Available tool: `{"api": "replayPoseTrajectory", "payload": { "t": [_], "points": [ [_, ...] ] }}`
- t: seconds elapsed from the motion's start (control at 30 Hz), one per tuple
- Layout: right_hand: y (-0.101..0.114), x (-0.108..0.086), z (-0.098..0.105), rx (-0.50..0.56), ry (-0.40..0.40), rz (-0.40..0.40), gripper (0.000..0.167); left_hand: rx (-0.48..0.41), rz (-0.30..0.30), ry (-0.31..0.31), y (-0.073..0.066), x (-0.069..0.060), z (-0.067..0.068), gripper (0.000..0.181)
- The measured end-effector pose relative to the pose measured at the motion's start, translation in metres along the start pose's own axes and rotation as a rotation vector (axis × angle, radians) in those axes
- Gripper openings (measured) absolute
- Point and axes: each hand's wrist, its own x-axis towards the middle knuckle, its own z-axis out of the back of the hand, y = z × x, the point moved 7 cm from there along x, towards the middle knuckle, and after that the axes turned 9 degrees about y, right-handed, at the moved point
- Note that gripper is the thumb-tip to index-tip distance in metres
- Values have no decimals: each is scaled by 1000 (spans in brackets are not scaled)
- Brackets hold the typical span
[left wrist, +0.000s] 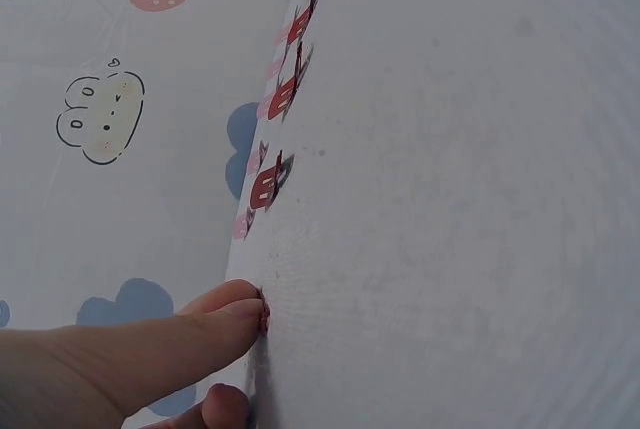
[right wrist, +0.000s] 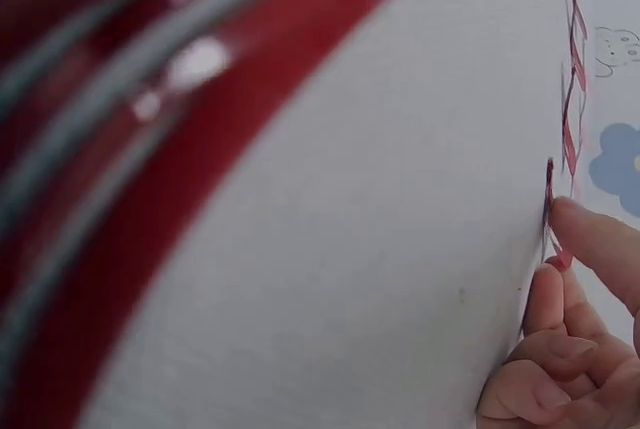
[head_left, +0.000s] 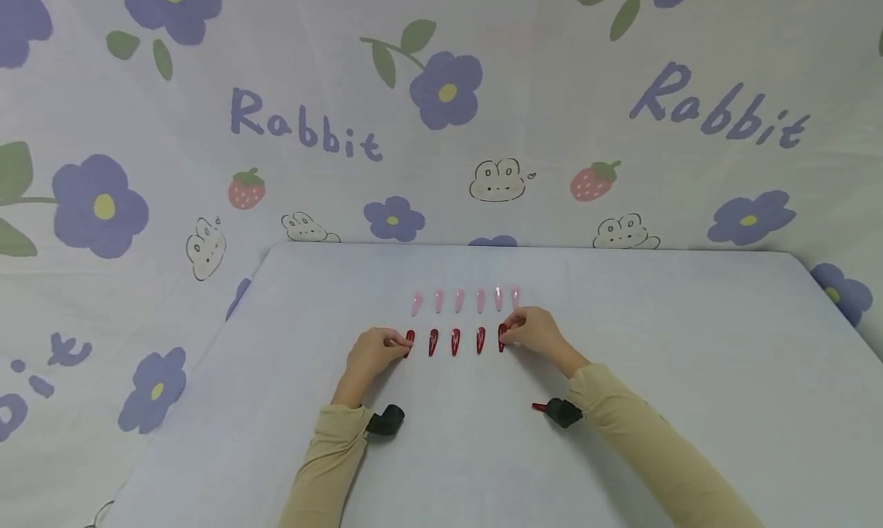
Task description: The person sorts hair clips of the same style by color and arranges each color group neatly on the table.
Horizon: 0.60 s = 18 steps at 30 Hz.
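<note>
Several red snap hair clips lie in a row across the white table, among them a middle clip (head_left: 455, 342). At the row's left end my left hand (head_left: 372, 353) pinches a red hair clip (head_left: 410, 336) between thumb and forefinger, mostly covered by the fingertips in the left wrist view. My right hand (head_left: 538, 332) holds the rightmost red hair clip (head_left: 501, 338) by its side, with its other fingers curled in the right wrist view. Behind them runs a row of pink hair clips (head_left: 460, 300), the rightmost just beyond my right hand.
Black wrist cameras (head_left: 563, 413) are strapped at both cuffs. Another red hair clip (head_left: 539, 407) shows beside the right one, large and blurred in the right wrist view. A patterned cloth (head_left: 524, 106) hangs behind the table's far edge.
</note>
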Motion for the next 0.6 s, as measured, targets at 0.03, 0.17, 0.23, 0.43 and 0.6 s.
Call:
{"api": "replayPoseTrajectory", "payload": {
  "t": [0.03, 0.17, 0.23, 0.43, 0.6],
  "points": [
    [0, 0, 0, 4, 2, -4, 18, 0, -1, -1, 0, 0, 0, 4],
    [-2, -1, 0, 26, 21, -29, 20, 3, 6, -3, 0, 0, 0, 4],
    [-4, 0, 0, 46, 38, -37, 23, 3, 11, -6, 0, 0, 0, 4],
    [-15, -2, 3, 145, 113, -46, 31, -3, 5, 5, 2, 1, -2, 4],
    [-12, -11, 13, 180, 122, -17, 33, -4, 6, 0, 1, 2, -1, 4]
  ]
}}
